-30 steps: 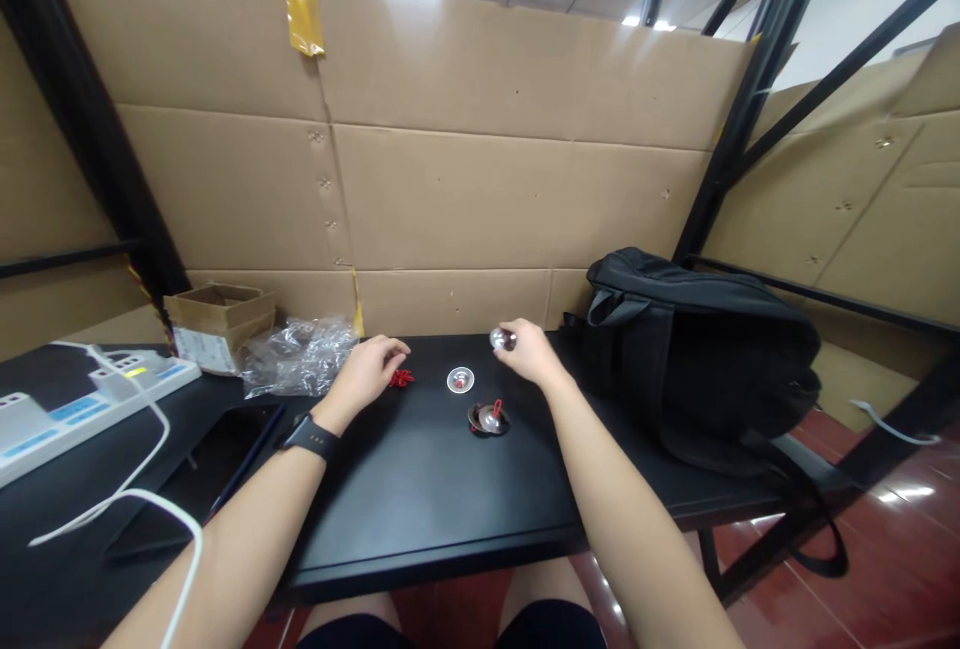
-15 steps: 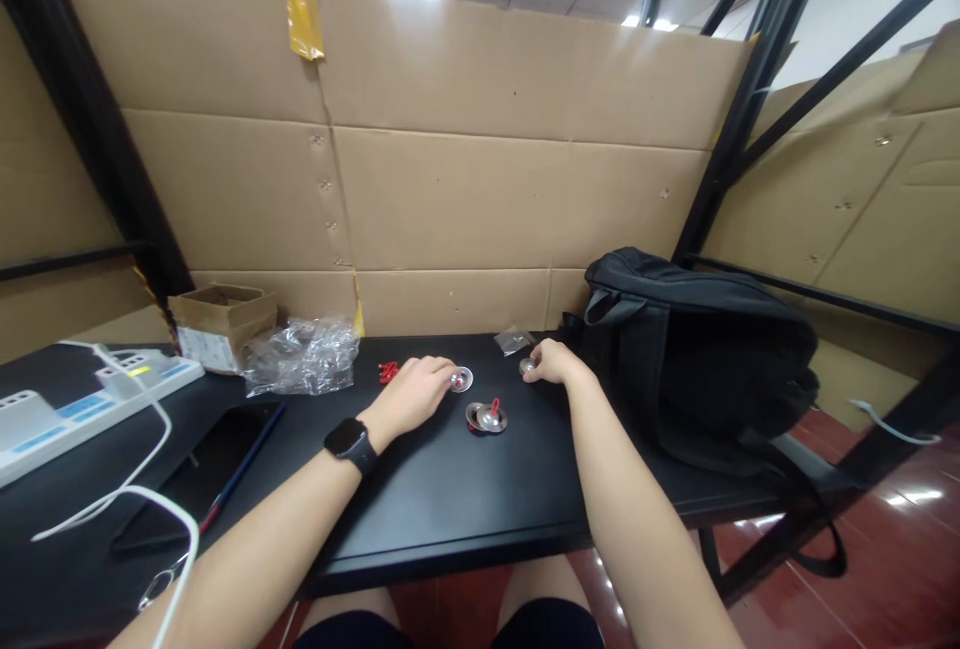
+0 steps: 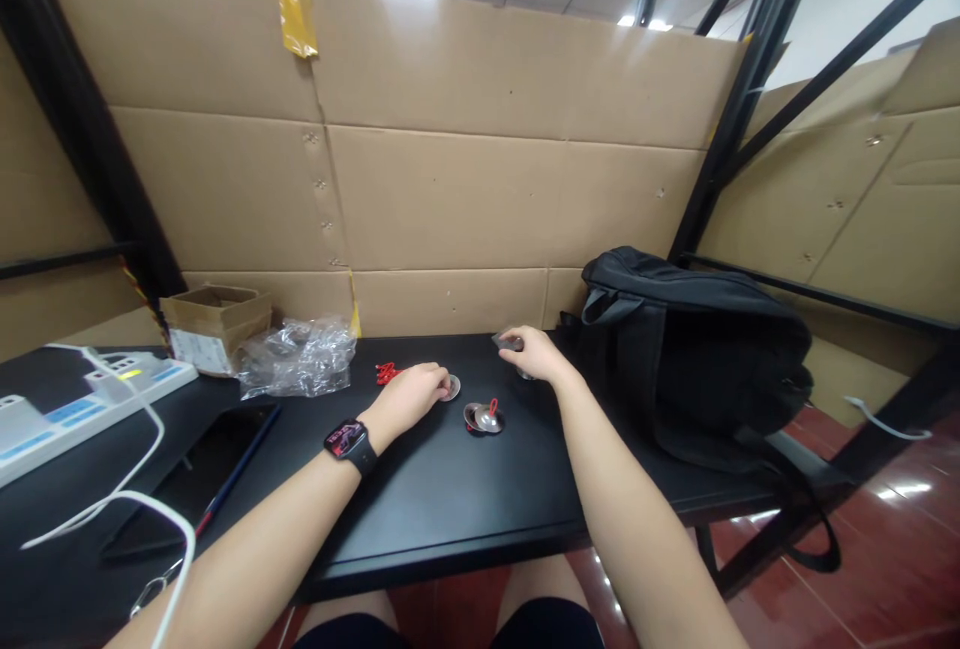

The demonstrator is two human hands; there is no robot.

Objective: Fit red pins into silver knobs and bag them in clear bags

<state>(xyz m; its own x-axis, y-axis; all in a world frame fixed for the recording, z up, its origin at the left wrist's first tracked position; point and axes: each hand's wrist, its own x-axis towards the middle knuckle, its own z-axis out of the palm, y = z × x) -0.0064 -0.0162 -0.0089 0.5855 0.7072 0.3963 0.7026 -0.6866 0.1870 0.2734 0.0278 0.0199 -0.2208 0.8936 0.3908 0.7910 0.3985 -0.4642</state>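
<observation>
On a smooth black table (image 3: 427, 499) beneath a tan cardboard wall (image 3: 435, 199), my left hand (image 3: 412, 395) is pinching a shiny round silver metal disc (image 3: 454, 388); whether my right hand (image 3: 531, 353) is gripping anything, I cannot tell.

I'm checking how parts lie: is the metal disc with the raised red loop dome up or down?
Dome up: the metal disc shows its rounded side, with the red loop rising from its top.
</observation>
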